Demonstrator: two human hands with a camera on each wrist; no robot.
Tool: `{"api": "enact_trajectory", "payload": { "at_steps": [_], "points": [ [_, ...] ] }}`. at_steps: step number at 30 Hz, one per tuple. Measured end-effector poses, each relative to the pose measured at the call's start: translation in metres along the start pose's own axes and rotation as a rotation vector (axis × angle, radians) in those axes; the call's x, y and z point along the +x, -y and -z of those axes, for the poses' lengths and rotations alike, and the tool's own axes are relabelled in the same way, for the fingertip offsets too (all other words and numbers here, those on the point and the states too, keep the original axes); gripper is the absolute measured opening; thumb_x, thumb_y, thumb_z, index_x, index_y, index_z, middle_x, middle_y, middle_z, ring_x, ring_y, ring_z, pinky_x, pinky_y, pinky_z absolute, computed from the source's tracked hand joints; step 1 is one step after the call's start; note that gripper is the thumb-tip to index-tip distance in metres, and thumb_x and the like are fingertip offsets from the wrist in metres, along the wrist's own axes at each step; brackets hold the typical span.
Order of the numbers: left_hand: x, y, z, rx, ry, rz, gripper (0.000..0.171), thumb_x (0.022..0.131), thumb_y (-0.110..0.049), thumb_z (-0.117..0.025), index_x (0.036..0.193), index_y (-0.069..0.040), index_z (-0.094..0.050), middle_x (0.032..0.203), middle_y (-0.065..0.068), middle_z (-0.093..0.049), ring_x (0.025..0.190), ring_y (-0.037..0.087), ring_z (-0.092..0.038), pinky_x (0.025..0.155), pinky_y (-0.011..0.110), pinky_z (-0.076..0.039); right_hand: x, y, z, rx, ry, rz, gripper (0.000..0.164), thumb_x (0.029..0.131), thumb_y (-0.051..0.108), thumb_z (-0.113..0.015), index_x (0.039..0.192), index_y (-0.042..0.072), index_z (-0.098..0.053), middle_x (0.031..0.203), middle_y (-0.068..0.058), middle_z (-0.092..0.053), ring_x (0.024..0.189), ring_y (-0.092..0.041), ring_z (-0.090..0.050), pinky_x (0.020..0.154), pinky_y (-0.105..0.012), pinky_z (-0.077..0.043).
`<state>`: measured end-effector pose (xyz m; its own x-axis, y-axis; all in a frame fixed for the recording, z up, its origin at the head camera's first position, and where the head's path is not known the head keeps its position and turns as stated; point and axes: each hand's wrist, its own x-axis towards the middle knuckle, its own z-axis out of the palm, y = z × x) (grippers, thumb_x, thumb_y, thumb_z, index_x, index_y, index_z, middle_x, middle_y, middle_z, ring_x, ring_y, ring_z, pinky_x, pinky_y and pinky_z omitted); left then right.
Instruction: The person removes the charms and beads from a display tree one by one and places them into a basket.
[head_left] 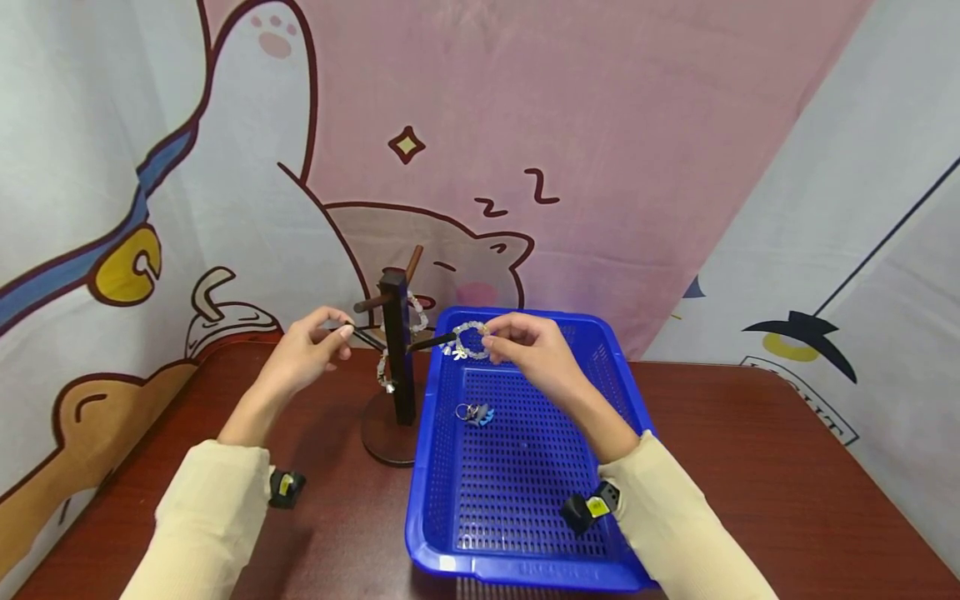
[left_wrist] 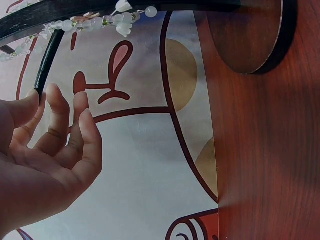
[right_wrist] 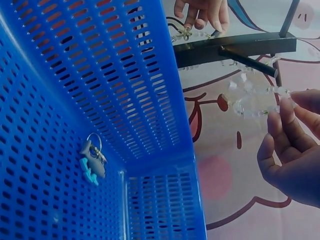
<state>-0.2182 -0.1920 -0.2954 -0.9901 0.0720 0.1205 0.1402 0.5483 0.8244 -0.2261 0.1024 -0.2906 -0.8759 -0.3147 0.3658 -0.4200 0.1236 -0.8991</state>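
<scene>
Black peg (left_wrist: 50, 60) pinched by left hand (head_left: 306, 352), beaded bracelet (head_left: 473, 356) between hands, pinched by right hand (head_left: 536, 350)

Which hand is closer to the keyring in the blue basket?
Right. The right hand holds a bracelet higher up than the keyring; the left hand is farther off, past the stand, pinching its peg.

Cloth-screened tabletop corner, type of room unclear, cartoon-printed cloth (head_left: 600, 150) around a reddish wood-grain table (head_left: 795, 458)
</scene>
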Motion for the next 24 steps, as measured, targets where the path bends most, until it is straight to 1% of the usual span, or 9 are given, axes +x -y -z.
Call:
{"api": "enact_trajectory", "payload": {
  "at_steps": [3, 7, 11, 15, 19, 21, 24],
  "points": [
    [0.001, 0.001, 0.000, 0.002, 0.001, 0.009, 0.023, 0.098, -0.020, -0.045, 0.114, -0.005, -0.048, 0.081, 0.013, -0.060, 0.077, 0.019, -0.057, 0.074, 0.042, -0.048, 0.000, -0.002, 0.002, -0.018, -0.003, -0.010, 0.014, 0.082, 0.001, -0.064, 0.094, -0.006, -0.063, 0.071, -0.013, -0.060, 0.064, -0.015, -0.058, 0.066, -0.036, -0.049],
    [0.002, 0.002, 0.000, 0.000, 0.004, 0.012, 0.023, 0.098, -0.019, -0.044, 0.115, -0.004, -0.048, 0.083, 0.016, -0.060, 0.078, 0.020, -0.057, 0.074, 0.042, -0.048, 0.000, -0.006, 0.004, -0.057, 0.001, -0.025, 0.013, 0.083, 0.002, -0.064, 0.094, -0.005, -0.064, 0.068, -0.007, -0.059, 0.063, -0.014, -0.056, 0.064, -0.032, -0.048],
    [0.001, 0.003, 0.000, 0.002, 0.003, 0.007, 0.024, 0.098, -0.020, -0.044, 0.115, -0.004, -0.048, 0.084, 0.017, -0.061, 0.077, 0.018, -0.058, 0.074, 0.042, -0.048, 0.000, -0.013, 0.007, -0.086, 0.023, -0.051, 0.011, 0.083, 0.000, -0.063, 0.092, -0.005, -0.064, 0.065, -0.004, -0.057, 0.061, -0.016, -0.054, 0.061, -0.026, -0.046],
    [0.001, 0.002, 0.001, 0.003, 0.001, 0.001, 0.025, 0.098, -0.021, -0.045, 0.115, -0.004, -0.048, 0.083, 0.016, -0.061, 0.076, 0.017, -0.057, 0.073, 0.040, -0.048, 0.000, -0.019, 0.009, -0.086, 0.054, -0.060, 0.011, 0.083, -0.002, -0.062, 0.093, -0.007, -0.063, 0.065, -0.006, -0.056, 0.061, -0.019, -0.053, 0.059, -0.026, -0.045],
    [0.001, 0.001, 0.001, -0.001, 0.000, -0.006, 0.025, 0.097, -0.021, -0.045, 0.116, -0.004, -0.048, 0.081, 0.013, -0.060, 0.076, 0.017, -0.057, 0.072, 0.040, -0.048, 0.000, -0.028, 0.010, -0.096, 0.098, -0.076, 0.012, 0.083, -0.002, -0.061, 0.093, -0.008, -0.063, 0.064, -0.008, -0.055, 0.061, -0.019, -0.053, 0.058, -0.025, -0.045],
    [0.001, 0.001, 0.000, -0.001, 0.002, -0.010, 0.026, 0.097, -0.022, -0.045, 0.116, -0.004, -0.048, 0.080, 0.011, -0.060, 0.076, 0.016, -0.056, 0.072, 0.040, -0.048, -0.001, -0.032, 0.011, -0.114, 0.124, -0.084, 0.011, 0.083, -0.002, -0.061, 0.093, -0.008, -0.063, 0.063, -0.007, -0.056, 0.060, -0.018, -0.053, 0.057, -0.025, -0.044],
    [0.001, 0.001, 0.000, 0.000, 0.002, -0.013, 0.026, 0.097, -0.022, -0.045, 0.116, -0.004, -0.048, 0.080, 0.011, -0.060, 0.076, 0.016, -0.056, 0.072, 0.039, -0.048, -0.001, -0.038, 0.011, -0.141, 0.157, -0.097, 0.011, 0.083, -0.002, -0.062, 0.092, -0.008, -0.063, 0.062, -0.011, -0.056, 0.060, -0.022, -0.054, 0.055, -0.026, -0.044]
  ]
}}
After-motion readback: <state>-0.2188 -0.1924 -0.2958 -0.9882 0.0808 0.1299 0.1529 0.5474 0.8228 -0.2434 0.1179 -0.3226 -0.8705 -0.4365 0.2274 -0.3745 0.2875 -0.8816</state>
